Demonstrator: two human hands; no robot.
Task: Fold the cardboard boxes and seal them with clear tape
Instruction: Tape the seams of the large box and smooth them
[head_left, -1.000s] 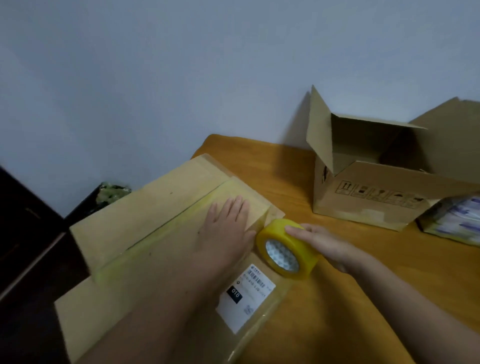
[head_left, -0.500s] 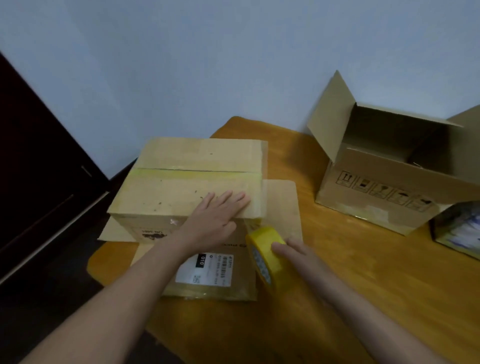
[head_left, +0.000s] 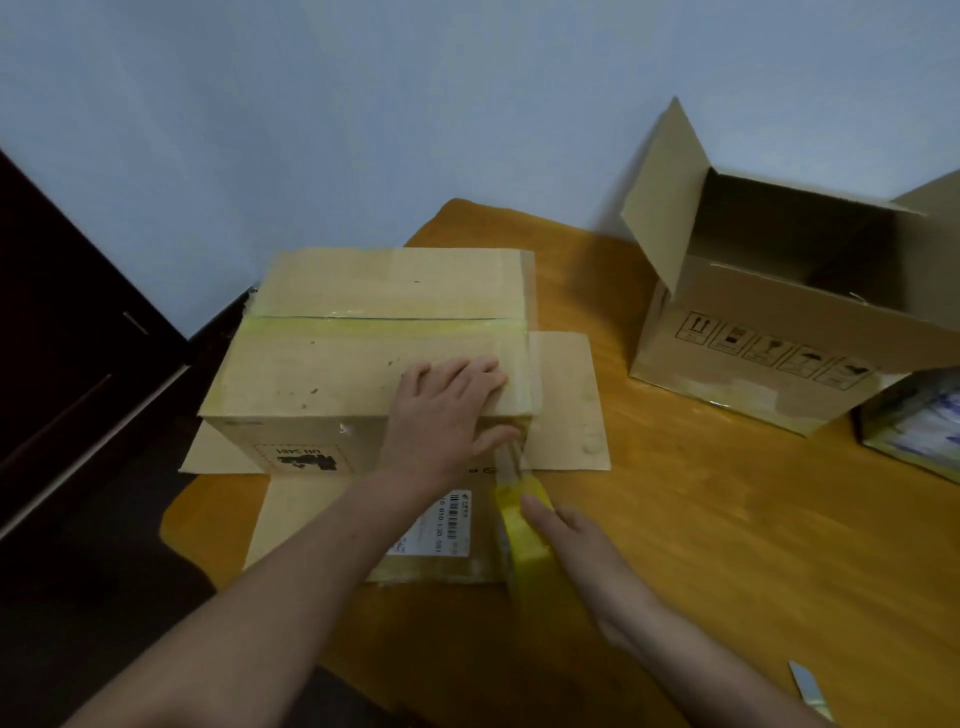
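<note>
A cardboard box (head_left: 332, 364) stands upside down on the wooden table, its closed flaps on top with a yellowish tape strip along the seam. My left hand (head_left: 447, 410) lies flat on the top near the right front corner, thumb down on the front face pressing the tape end. My right hand (head_left: 566, 535) grips a yellow tape roll (head_left: 522, 525) just in front of the box. A clear strip of tape runs from the roll up to my left thumb.
A second cardboard box (head_left: 779, 322) sits open at the back right, flaps up. A package (head_left: 914, 431) lies at the right edge. A knife blade (head_left: 808, 688) rests near the front right. The table (head_left: 727, 545) ends at left beside a dark cabinet (head_left: 67, 338).
The roll has been pulled toward me, away from the box, drawing out a strip of tape. My left hand slid to the box's right front corner, thumb over the edge.
</note>
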